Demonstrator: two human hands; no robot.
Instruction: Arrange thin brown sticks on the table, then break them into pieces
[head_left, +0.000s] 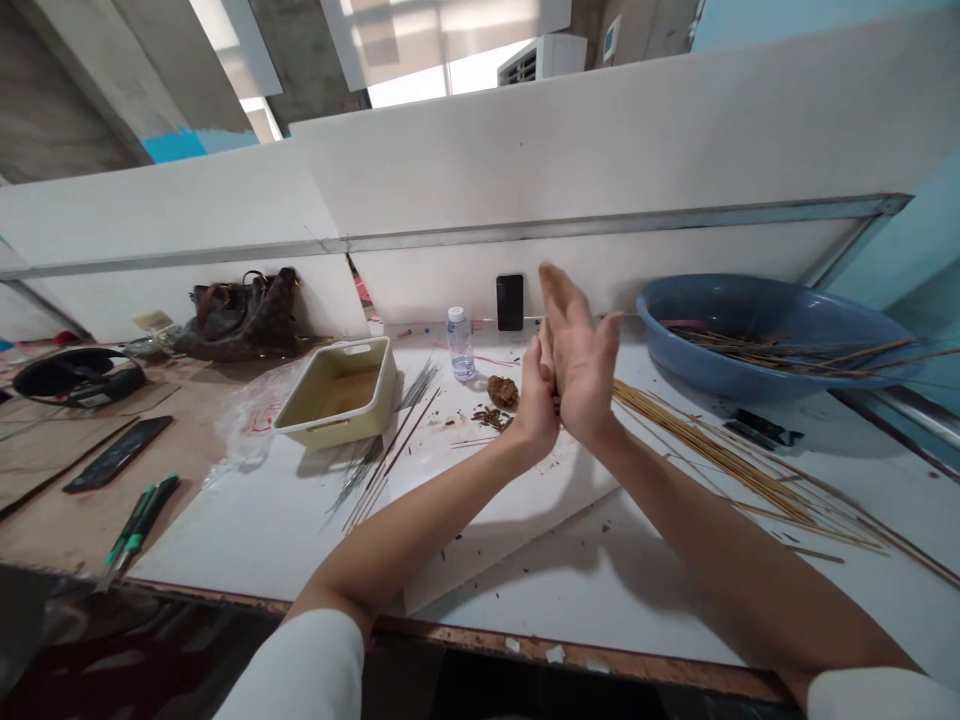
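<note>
My left hand [538,408] and my right hand [581,370] are pressed palm to palm above the white tabletop. The right fingers stretch upward, with the thumb sticking out; the left fingers are mostly hidden behind them. A small brown clay-like piece [556,404] shows at the gap between the palms, its shape mostly covered. Just left of the hands sits a rough brown clay-like lump [502,391]. Small brown rolled bits [493,418] lie in front of it. To the right, a bundle of thin tan sticks [712,455] rests on the table.
A clear bottle [460,345] and an upright phone [510,303] stand at the back. Left are a pale yellow basin [337,428], dark thin sticks [394,440], green-handled pliers [139,525] and a handbag [244,315]. A blue tub [750,370] holds more sticks at right.
</note>
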